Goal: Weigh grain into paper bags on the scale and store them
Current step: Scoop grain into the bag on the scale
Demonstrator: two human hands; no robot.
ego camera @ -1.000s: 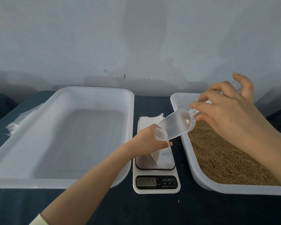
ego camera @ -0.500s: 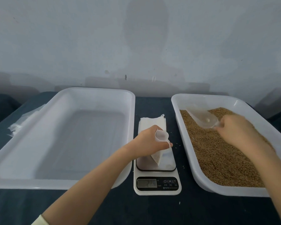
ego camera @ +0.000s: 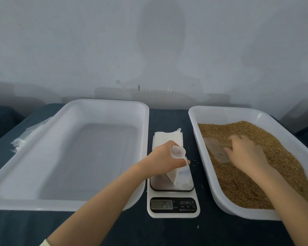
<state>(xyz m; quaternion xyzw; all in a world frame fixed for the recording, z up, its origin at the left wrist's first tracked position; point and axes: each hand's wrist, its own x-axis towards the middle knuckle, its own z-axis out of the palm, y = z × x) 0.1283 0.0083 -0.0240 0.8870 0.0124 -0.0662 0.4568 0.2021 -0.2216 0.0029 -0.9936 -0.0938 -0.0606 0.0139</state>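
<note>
On the scale [ego camera: 184, 181], the bag [ego camera: 178, 152] stood with its mouth gripped open by the left hand [ego camera: 164, 160]. Right of the scale, the right hand [ego camera: 245, 153], gripping the scoop [ego camera: 215, 150], had gone from pouring back into the grain [ego camera: 247, 189]; the reading had risen, so more seemed needed.

Low in the middle of the frame, the white flat digital kitchen scale [ego camera: 173, 215] has a grey display window [ego camera: 161, 204] with faint digits that look like 254, though blur leaves them unsure. Right of it, on the black panel [ego camera: 178, 210], stand a power sign and the letters M and T. The print beneath them is too small to read.
</note>
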